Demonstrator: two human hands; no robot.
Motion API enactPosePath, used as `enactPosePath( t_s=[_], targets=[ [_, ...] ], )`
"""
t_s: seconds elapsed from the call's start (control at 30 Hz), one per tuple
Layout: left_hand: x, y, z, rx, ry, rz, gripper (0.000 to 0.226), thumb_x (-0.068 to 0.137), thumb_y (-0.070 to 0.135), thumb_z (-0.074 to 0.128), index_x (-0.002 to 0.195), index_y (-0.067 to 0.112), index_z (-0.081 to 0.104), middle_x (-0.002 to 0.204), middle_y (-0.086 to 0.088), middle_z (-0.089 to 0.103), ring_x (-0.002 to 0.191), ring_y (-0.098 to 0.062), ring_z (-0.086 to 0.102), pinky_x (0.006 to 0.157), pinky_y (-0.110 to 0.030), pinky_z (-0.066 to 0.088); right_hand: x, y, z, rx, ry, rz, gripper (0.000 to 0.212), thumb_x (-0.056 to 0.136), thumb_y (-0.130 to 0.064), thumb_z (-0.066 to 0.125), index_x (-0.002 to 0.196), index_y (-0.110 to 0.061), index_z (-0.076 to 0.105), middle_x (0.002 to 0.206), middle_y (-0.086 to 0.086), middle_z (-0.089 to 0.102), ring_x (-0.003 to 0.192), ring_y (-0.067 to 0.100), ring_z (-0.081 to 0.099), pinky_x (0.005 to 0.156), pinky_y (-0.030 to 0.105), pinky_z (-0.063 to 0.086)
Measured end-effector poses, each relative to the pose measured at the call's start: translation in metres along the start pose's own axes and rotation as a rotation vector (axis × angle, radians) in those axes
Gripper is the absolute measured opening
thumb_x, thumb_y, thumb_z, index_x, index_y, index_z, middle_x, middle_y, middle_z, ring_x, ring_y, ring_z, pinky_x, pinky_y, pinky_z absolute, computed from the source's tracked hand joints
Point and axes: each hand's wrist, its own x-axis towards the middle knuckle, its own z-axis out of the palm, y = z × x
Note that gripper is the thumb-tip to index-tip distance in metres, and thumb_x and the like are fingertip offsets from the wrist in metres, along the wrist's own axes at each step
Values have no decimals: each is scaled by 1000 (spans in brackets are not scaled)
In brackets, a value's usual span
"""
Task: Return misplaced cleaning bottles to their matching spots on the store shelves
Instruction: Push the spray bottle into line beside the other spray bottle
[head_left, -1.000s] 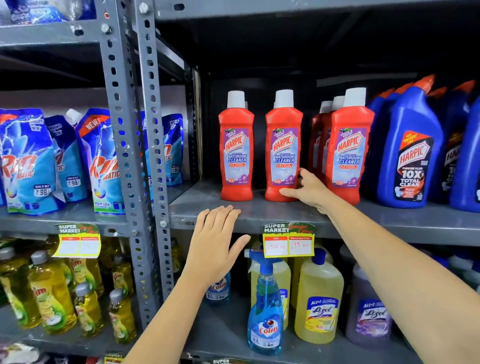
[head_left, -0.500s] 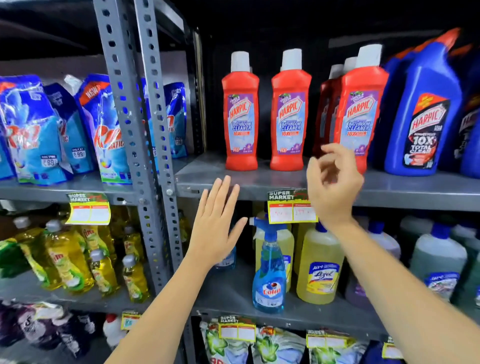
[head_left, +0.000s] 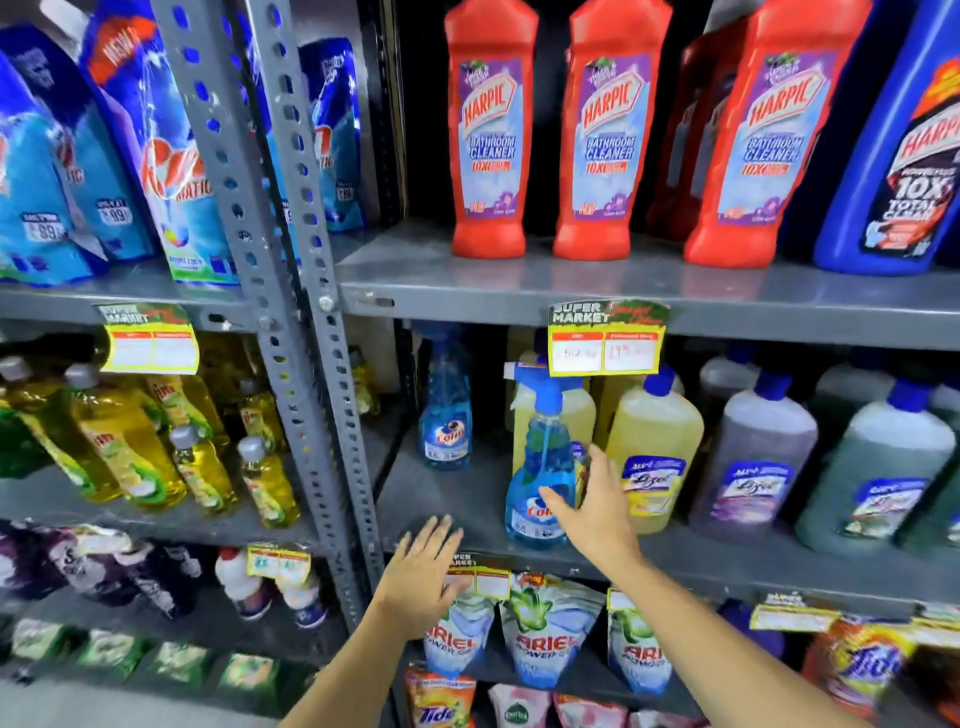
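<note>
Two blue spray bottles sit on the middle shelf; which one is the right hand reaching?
The front spray bottle, beside the yellow jug; the other stands farther back, left.

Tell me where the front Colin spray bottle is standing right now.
In the head view, the front Colin spray bottle stands at the front edge of the middle shelf, just left of a yellow Lizol bottle, with the right hand reaching it.

Top shelf is showing four red Harpic bathroom cleaner bottles (head_left: 491, 135) and one blue Harpic bottle (head_left: 904, 156); middle shelf is carrying two blue Colin spray bottles (head_left: 540, 467); two hands are showing.
</note>
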Motion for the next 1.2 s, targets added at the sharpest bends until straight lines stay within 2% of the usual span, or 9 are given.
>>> enactPosePath(
  t_s=[0.1,0.13,0.23,0.3,0.43,0.57,0.7,0.87,1.2],
  targets=[
    [3,-6,13,8,-11,-33,108,66,79,-24,154,21,2,151,7,-16,146,-16,-8,116,-36,-8,7,9,8,70,-138,103,52,75,-35,81,117,-13,58,110,4,67,94,15,62,75,25,46],
    [3,-8,16,20,19,-33,102,73,77,-19,154,20,8,154,6,-8,147,-17,-1,116,-35,-6,7,11,11,102,-168,124,52,74,-34,82,116,-13,59,109,3,70,89,13,62,73,23,46],
    [1,-13,22,56,31,-41,72,97,64,14,145,16,40,151,-1,34,136,-23,40,109,-38,15,6,16,18,135,-162,160,56,73,-34,83,118,-12,59,108,3,73,87,13,64,74,26,52],
    [1,-14,26,52,23,-29,65,97,60,27,141,17,45,146,-3,47,131,-22,47,107,-39,19,4,17,23,127,-133,165,57,72,-36,83,118,-12,60,107,2,73,89,14,68,76,30,56],
    [-1,-12,30,61,93,-16,65,97,59,31,146,16,38,150,-6,42,137,-23,35,112,-38,7,0,11,34,76,-95,138,52,74,-36,82,114,-11,60,105,2,73,89,17,69,73,33,57],
    [-1,-9,35,88,130,-7,67,98,59,32,148,14,34,152,-8,37,140,-25,33,111,-42,11,-4,-4,52,16,-83,88,50,77,-41,78,112,-12,58,104,4,72,93,23,69,75,39,57],
    [-3,-6,33,82,155,-14,68,99,59,29,146,11,37,151,-9,39,140,-26,34,110,-42,12,1,-27,73,7,-121,46,48,80,-38,76,111,-9,54,106,9,71,96,27,68,76,37,56],
    [-5,-8,29,99,132,-24,67,99,59,24,144,12,42,147,-8,46,137,-24,39,108,-41,18,24,-51,87,-2,-198,110,54,78,-34,79,116,-7,50,115,10,68,107,29,64,81,33,49],
    [-7,-7,32,123,153,-28,70,100,57,15,144,11,42,148,-9,43,138,-25,36,108,-43,18,49,-65,108,41,-318,126,54,82,-26,76,122,-9,44,126,11,63,111,28,63,84,34,50]
  ],
)
